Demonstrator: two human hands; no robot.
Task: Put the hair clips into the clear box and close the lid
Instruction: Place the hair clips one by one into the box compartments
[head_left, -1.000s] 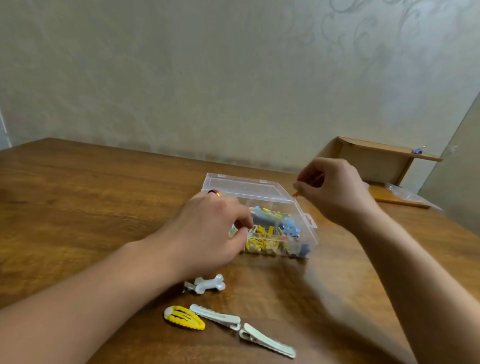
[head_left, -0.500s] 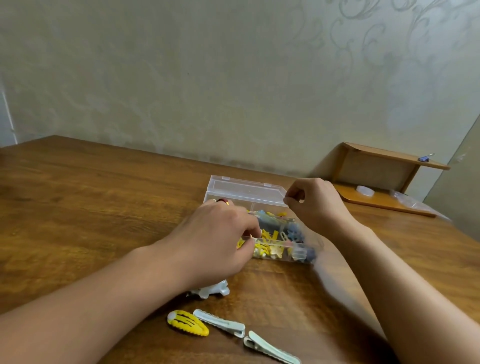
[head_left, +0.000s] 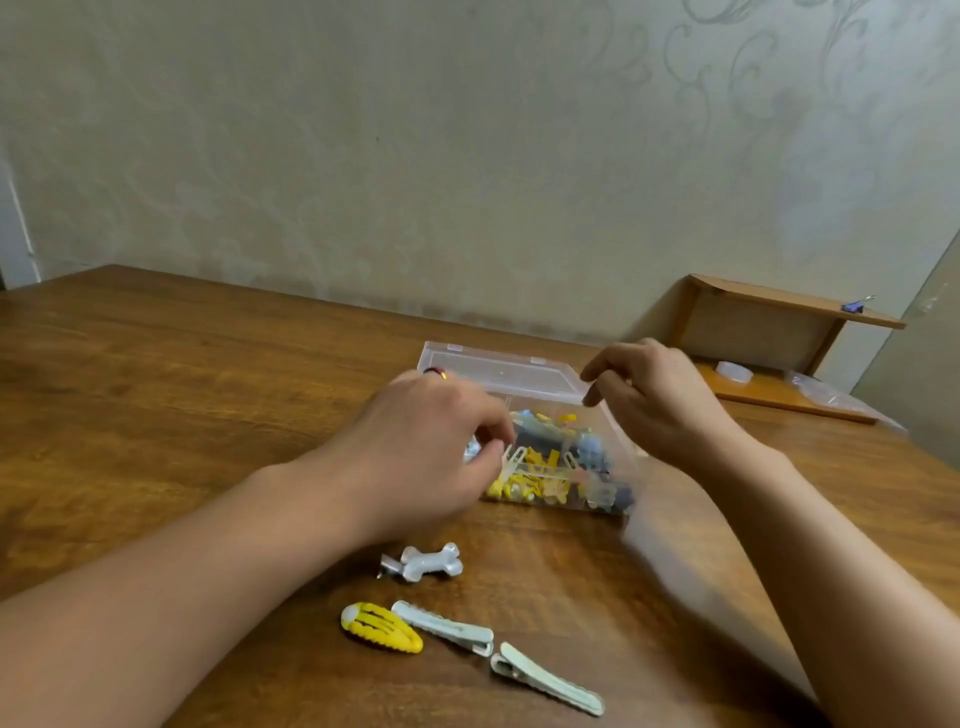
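The clear box (head_left: 613, 441) stands on the wooden table (head_left: 156, 415), its lid (head_left: 498, 371) open and tilted back. Several yellow, blue and white clips lie inside. My left hand (head_left: 426, 452) pinches the box's front left wall. My right hand (head_left: 660, 405) hovers over the box's right side, fingers apart and holding nothing. Loose clips lie in front of the box: a white bone-shaped clip (head_left: 428, 562), a yellow snap clip (head_left: 382, 627), and two pale green alligator clips (head_left: 447, 627) (head_left: 545, 680).
A small wooden shelf (head_left: 779, 306) stands at the back right against the wall, with a blue binder clip (head_left: 857, 305) on top, a white round item (head_left: 733, 371) on its base and a clear plastic bag (head_left: 831, 395) beside it.
My right hand came down from above the lid to the box's right side and its pinched fingers spread apart. My left hand stayed on the box's front left wall.
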